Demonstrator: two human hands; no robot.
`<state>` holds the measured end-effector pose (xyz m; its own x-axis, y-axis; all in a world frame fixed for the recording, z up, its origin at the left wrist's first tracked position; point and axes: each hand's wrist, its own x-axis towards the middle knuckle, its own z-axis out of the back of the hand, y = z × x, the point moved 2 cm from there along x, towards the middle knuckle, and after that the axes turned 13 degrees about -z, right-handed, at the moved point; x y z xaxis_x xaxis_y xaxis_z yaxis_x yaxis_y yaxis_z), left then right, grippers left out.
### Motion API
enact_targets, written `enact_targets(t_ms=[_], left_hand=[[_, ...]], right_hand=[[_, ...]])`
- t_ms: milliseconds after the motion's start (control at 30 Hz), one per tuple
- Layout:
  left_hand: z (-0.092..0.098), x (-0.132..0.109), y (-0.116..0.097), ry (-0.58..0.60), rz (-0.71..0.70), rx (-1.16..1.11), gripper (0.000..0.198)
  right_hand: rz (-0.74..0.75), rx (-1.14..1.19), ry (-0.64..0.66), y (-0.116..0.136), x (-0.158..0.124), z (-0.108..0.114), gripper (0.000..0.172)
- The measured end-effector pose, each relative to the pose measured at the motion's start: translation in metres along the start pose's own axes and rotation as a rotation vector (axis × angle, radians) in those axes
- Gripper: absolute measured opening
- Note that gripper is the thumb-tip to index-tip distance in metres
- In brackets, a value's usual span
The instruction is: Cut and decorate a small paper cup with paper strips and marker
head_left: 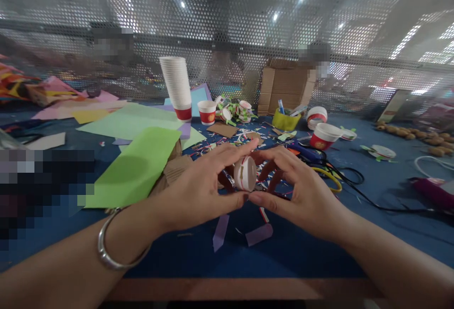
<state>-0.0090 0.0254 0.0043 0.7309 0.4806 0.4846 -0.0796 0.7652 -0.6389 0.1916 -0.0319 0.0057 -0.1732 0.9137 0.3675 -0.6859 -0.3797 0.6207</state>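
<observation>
Between left hand and right hand, fingers half-curled: white cylinder, grip unclear.

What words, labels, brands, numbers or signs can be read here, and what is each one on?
No text can be read.
Middle upright cup: orange mark on red, too blurred to read.
Right upright cup: similar mark, also unreadable.
Round piece: no lettering visible.
</observation>
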Motion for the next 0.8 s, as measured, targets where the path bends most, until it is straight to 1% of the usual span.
enact_targets(t_ms=[67, 167, 267, 400, 667, 800], left_hand=[[-0.0025, 0.0009, -0.0008, -0.028, 0.046, -0.041, 0.080], [-0.0047, 0.0021, -0.0029, -0.072, 0.113, -0.118, 0.060], [-0.0032, 0.0016, -0.0047, -0.057, 0.102, -0.074, 0.046], [-0.0014, -0.0002, -0.0037, -0.033, 0.103, -0.092, 0.045], [-0.0062, 0.0029, -0.0014, 0.007, 0.166, -0.166, 0.044], [-0.0084, 0.0030, -0.0002, 0.006, 0.173, -0.251, 0.044]], right_hand=[[0.010, -0.017, -0.004, -0.0002, 0.0003, -0.0005, 0.045], [-0.018, -0.021, 0.002, -0.0009, 0.0010, -0.0007, 0.046], [-0.010, -0.039, -0.006, -0.0005, 0.0010, 0.0005, 0.045], [-0.018, -0.050, -0.005, -0.0007, 0.0005, 0.0022, 0.044], [-0.048, -0.068, 0.060, -0.0036, 0.0023, 0.0007, 0.043], [-0.081, -0.048, 0.088, -0.0037, 0.0017, 0.0019, 0.043]])
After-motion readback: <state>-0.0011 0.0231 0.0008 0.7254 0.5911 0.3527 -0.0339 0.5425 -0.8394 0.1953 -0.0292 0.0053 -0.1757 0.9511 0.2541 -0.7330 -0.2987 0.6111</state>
